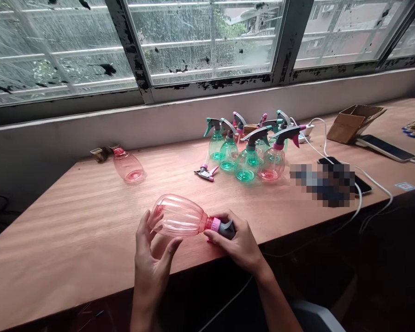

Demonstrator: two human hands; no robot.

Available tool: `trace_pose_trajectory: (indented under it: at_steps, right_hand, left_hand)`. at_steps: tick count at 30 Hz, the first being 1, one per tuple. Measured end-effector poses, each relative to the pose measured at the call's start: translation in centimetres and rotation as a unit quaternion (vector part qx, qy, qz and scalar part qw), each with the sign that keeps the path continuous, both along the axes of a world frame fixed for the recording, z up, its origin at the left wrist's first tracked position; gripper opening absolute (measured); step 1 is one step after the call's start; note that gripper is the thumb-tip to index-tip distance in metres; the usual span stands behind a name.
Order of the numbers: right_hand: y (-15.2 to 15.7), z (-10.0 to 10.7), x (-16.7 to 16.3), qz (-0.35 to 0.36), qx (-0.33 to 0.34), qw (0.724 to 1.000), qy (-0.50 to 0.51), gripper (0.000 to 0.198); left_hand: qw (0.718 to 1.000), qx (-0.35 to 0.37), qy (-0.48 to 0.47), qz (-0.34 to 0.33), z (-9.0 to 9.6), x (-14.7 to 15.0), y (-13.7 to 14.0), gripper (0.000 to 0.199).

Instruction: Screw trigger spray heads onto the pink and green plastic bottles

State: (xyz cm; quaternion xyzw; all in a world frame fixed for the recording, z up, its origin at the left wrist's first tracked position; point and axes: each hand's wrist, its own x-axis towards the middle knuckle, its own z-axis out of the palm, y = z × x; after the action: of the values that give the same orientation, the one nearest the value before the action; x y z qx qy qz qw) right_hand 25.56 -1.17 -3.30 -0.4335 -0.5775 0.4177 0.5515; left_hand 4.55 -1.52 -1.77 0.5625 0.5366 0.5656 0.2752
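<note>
A clear pink spray bottle (180, 216) lies on its side in the air above the front of the table, its base toward the left. My right hand (237, 240) is closed around its grey spray head (227, 229) and pink collar (215, 224). Around the base curve the fingers of my left hand (154, 253), with the thumb below the bottle; the grip looks loose. Beyond them, a loose spray head (204, 173) with a pink trigger rests on the table. Another pink bottle (127, 164), without a spray head, lies at the back left.
Several green and pink spray bottles (247, 159) stand grouped at the back middle. On the right are phones (385, 147), white cables (376, 177) and an open cardboard box (349, 123). Windows (210, 41) run behind the wooden table (72, 240). A patch near the phones is pixelated.
</note>
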Motion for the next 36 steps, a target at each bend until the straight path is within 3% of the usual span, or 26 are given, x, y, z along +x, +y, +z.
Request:
trace_pose_trajectory:
  at_steps: [3,7,13,23,29,33,36]
  right_hand:
    - [0.09,-0.04,0.0,0.0,-0.001,1.0,-0.001,0.03]
    - [0.15,0.01,-0.17,0.005,-0.019,0.999,0.025,0.033]
    - [0.12,0.32,-0.25,0.013,-0.057,0.979,0.196,0.035]
    - [0.03,-0.02,-0.05,0.026,-0.027,0.999,0.03,0.027]
    - [-0.03,-0.08,0.05,0.031,-0.031,0.997,0.058,0.029]
    - [-0.03,-0.3,0.08,0.039,-0.061,0.993,0.091,0.032]
    - [-0.05,-0.34,0.1,0.044,-0.075,0.991,0.097,0.034]
  left_hand:
    - [1.0,-0.001,-0.008,0.005,0.04,0.09,0.1,0.072]
    - [1.0,0.011,-0.011,0.005,0.04,0.26,0.05,0.069]
    - [1.0,0.011,0.008,0.018,0.06,0.38,-0.32,0.066]
    - [0.999,0.022,-0.041,-0.006,-0.34,-0.06,-0.12,0.07]
    - [0.999,0.016,0.028,0.007,-0.49,-0.25,-0.16,0.071]
    - [0.999,0.041,0.024,-0.001,-0.52,-0.17,-0.15,0.074]
    - [0.999,0.043,0.012,-0.019,-0.56,-0.12,-0.26,0.088]
